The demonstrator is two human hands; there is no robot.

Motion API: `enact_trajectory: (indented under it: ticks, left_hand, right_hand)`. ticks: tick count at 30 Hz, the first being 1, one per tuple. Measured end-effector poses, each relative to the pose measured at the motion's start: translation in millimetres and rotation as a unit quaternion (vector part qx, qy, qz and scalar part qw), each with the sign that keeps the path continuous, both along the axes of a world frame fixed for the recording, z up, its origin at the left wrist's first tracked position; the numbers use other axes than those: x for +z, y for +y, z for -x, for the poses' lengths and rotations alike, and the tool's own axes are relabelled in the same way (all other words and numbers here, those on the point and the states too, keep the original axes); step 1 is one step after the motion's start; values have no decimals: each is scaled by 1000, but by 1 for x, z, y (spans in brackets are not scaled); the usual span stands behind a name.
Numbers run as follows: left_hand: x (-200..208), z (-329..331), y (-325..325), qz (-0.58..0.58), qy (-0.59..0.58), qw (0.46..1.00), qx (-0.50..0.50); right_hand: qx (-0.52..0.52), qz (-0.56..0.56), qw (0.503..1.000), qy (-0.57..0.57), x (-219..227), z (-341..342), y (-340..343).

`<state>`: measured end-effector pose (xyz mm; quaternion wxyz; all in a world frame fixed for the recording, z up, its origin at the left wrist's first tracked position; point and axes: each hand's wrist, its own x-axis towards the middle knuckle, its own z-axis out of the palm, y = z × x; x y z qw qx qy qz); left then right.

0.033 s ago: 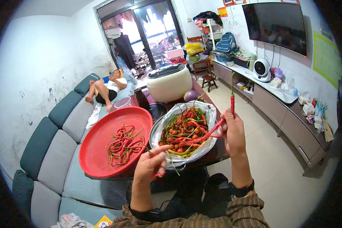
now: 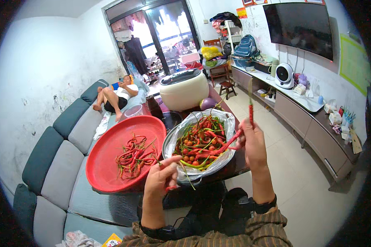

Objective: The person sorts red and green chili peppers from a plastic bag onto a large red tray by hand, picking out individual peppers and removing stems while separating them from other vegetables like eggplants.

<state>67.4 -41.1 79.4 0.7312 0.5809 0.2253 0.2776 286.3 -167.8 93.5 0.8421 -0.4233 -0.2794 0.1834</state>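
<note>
My right hand (image 2: 254, 145) pinches a long red chili pepper (image 2: 251, 113), its thin stem pointing up. Another red chili pepper (image 2: 234, 139) slants from the same hand toward the plastic-lined bowl. My left hand (image 2: 157, 178) is closed at the near left of that bowl. A red pepper end (image 2: 171, 188) pokes out below its fingers and a short green stem shows above; the rest is hidden in the palm. Red and green chilies (image 2: 202, 138) with small round orange-red peppers fill the white plastic bag (image 2: 231, 123). Left of it, a red basket (image 2: 105, 150) holds a pile of red chilies (image 2: 135, 158).
Behind the bowl are a purple eggplant (image 2: 207, 103) and a cream-coloured rounded container (image 2: 184, 92). A clear tub (image 2: 133, 111) stands beyond the basket. A person (image 2: 117, 94) reclines on the grey sofa (image 2: 57, 164). A long cabinet (image 2: 305, 119) runs along the right wall.
My left hand has shifted slightly left. My right hand and the upright chili are nearly where they were.
</note>
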Motion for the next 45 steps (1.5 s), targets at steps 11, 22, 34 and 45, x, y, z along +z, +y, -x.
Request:
enact_trajectory:
  ticks: [11, 22, 34, 45]
  left_hand:
    - [11, -26, -22, -147, -17, 988, 29]
    - [9, -1, 14, 43, -294, 948, 115]
    - [18, -1, -30, 2, -32, 999, -3]
    - [26, 27, 7, -125, -87, 974, 169]
  right_hand:
    - [-26, 214, 844, -491, -22, 82, 28]
    - [136, 185, 882, -411, -33, 73, 18]
    - [-10, 44, 906, -420, 0, 73, 25]
    - [57, 116, 917, -377, -3, 59, 64]
